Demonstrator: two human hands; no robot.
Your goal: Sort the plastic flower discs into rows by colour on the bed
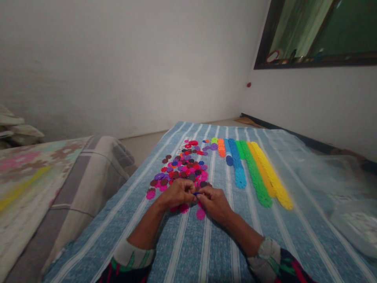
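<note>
My left hand (180, 192) and my right hand (214, 200) meet over the near edge of a scattered heap of small flower-shaped discs (184, 167). Both are closed, thumb against fingers, on one small dark blue disc (196, 193) that shows edge-on between the fingertips. The heap mixes pink, red, purple, brown, black and blue pieces. A pink disc (200, 214) lies just below my right hand, and another pink disc (184, 208) lies under my left wrist.
Sorted overlapping rows lie to the right: a blue row (236, 161), a green row (256, 175) and a yellow row (272, 175). A striped blue cloth (188, 251) covers the surface. Clear plastic bags (353, 212) rest at the right edge. A cloth-covered seat (85, 184) stands left.
</note>
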